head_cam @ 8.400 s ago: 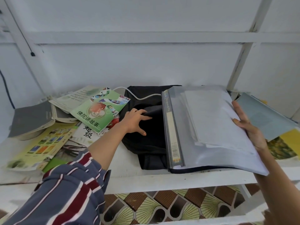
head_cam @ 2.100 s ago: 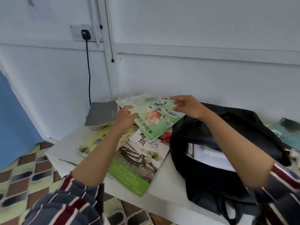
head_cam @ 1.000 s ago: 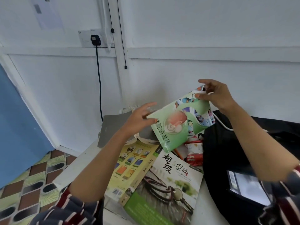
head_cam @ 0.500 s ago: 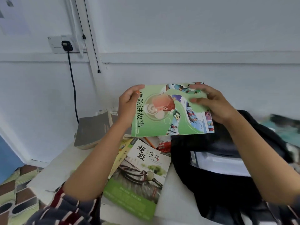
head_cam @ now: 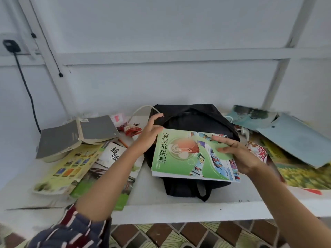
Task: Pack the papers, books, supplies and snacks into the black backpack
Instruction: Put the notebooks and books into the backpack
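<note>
The black backpack (head_cam: pixel 193 119) lies on the white table, its mouth facing me. A green picture book (head_cam: pixel 186 154) hovers flat over it, covering most of the opening. My right hand (head_cam: pixel 238 154) grips the book's right edge, thumb on the cover and fingers underneath. My left hand (head_cam: pixel 150 133) is at the book's upper left corner, fingers straight and reaching up to touch the backpack's left rim. The inside of the bag is hidden by the book.
Left of the bag lie grey books (head_cam: pixel 71 138), a yellow booklet (head_cam: pixel 69 167), a book with black characters (head_cam: pixel 114 158) and red snack packets (head_cam: pixel 132 130). A blue folder (head_cam: pixel 295 140), a teal book (head_cam: pixel 250 115) and a snack packet (head_cam: pixel 258 151) lie right. The table edge (head_cam: pixel 179 210) is near.
The green book came down from in front of the wall to lie flat over the backpack. My left hand let go of its left edge and now reaches the bag's rim.
</note>
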### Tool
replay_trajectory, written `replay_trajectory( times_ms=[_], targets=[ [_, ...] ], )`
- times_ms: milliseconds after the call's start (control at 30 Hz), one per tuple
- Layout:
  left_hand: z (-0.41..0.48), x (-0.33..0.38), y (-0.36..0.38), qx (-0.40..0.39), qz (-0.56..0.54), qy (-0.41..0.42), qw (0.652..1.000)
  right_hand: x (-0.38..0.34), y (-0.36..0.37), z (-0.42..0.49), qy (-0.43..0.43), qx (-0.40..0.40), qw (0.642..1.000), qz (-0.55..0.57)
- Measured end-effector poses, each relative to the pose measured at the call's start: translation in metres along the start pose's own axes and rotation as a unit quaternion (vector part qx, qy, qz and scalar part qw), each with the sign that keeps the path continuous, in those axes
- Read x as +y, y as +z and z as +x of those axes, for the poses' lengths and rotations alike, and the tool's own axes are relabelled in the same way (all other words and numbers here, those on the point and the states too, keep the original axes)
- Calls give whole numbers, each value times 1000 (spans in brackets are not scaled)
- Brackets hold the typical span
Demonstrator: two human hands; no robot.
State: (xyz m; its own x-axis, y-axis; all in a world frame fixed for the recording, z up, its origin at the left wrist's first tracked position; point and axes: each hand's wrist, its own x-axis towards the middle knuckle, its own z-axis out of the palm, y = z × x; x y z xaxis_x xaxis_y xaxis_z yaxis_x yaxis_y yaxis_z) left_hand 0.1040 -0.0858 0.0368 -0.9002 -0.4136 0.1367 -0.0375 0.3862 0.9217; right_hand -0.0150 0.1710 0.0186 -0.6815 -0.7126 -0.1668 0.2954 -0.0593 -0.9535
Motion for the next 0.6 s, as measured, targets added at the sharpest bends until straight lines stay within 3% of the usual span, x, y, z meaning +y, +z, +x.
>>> replay_trajectory(
  times_ms=[67, 133, 333, 600],
  targets=[
    [5, -6, 14, 8, 55, 24, 998, 7, -15, -9, 6, 13, 1000, 6],
    [12, -13, 25, -48, 146, 60, 986, 13, -28, -14, 9, 29, 999, -10],
    [31, -18, 38, -108, 417, 127, 893, 12, -50, -25, 1, 91, 988, -126],
    [47, -16, 33, -161, 473, 113, 859, 11, -42, -23, 19, 130, 989, -70]
  ],
)
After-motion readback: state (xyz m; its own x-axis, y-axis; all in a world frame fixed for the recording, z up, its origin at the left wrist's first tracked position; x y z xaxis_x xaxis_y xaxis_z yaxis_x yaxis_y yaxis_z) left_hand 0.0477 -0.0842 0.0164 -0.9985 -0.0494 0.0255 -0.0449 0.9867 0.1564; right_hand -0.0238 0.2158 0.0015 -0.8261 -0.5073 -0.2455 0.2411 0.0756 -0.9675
